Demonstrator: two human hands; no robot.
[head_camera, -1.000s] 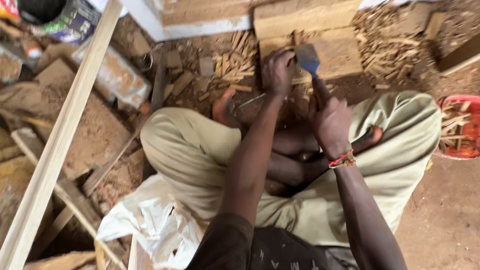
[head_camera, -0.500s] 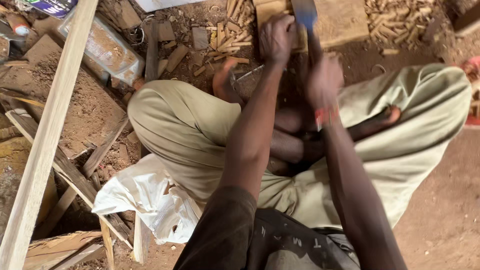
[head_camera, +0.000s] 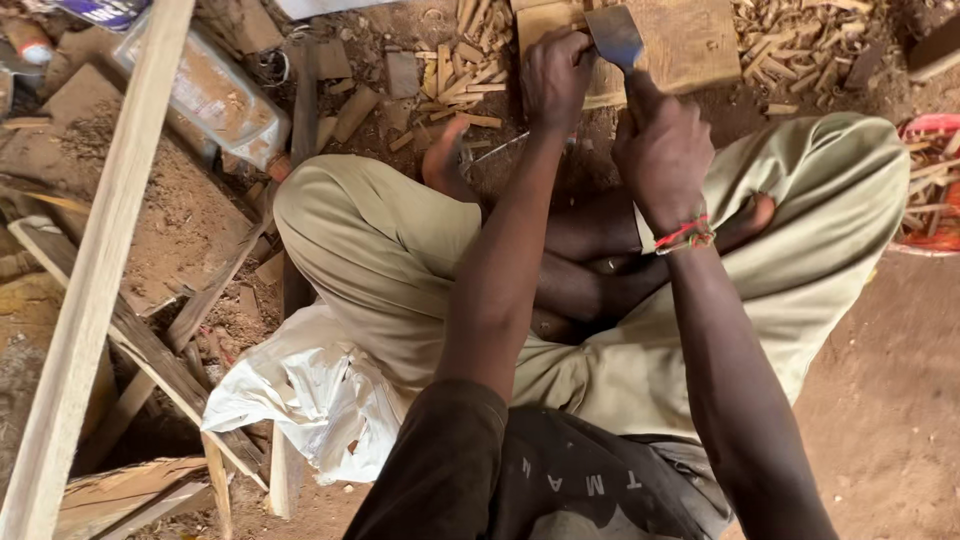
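I sit cross-legged on the dirt floor in khaki trousers. My left hand (head_camera: 556, 78) is closed on a small piece of wood held upright on a thick wooden block (head_camera: 690, 45) in front of my legs. My right hand (head_camera: 662, 150), with a red bracelet on the wrist, grips the handle of a broad metal blade (head_camera: 614, 36). The blade's edge sits just right of my left hand, over the block. The piece of wood is mostly hidden by my fingers.
Split wooden sticks and chips (head_camera: 462, 70) litter the ground around the block. A long pale plank (head_camera: 95, 270) runs down the left side. A white plastic bag (head_camera: 310, 395) lies by my left knee. A red basket (head_camera: 935, 185) of sticks sits at the right edge.
The view has shifted downward, so the block now sits at the top edge. My right hand with the blade has come down a little toward the block. My left hand stays on the wood.
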